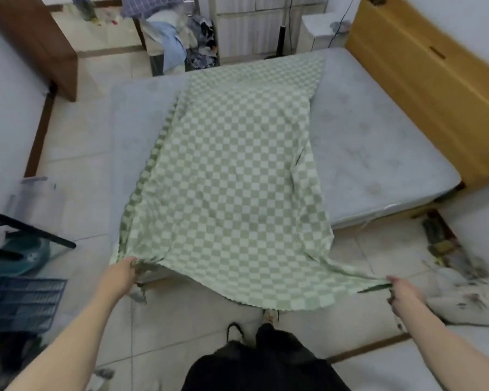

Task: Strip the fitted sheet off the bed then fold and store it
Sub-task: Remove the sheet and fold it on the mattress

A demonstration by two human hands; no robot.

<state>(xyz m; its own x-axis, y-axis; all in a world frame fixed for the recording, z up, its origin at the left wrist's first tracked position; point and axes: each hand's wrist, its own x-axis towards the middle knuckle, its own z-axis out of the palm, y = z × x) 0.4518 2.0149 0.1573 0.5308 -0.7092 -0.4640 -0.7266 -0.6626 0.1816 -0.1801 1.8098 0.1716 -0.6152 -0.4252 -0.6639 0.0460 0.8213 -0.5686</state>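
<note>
A green-and-white checked fitted sheet [232, 170] lies as a long folded strip down the middle of the bare grey mattress [378, 142]. Its near end hangs off the foot of the bed, stretched between my hands. My left hand [122, 273] grips the near left corner. My right hand [401, 289] pinches the near right corner, pulled out past the mattress edge over the floor.
A yellow wooden headboard [424, 66] runs along the bed's right side. Clothes hang on a rack [170, 38] beyond the far end. A blue crate [23, 303] and a clear bin [37, 198] stand at left. A crumpled white cloth [469, 294] lies on the tile floor at right.
</note>
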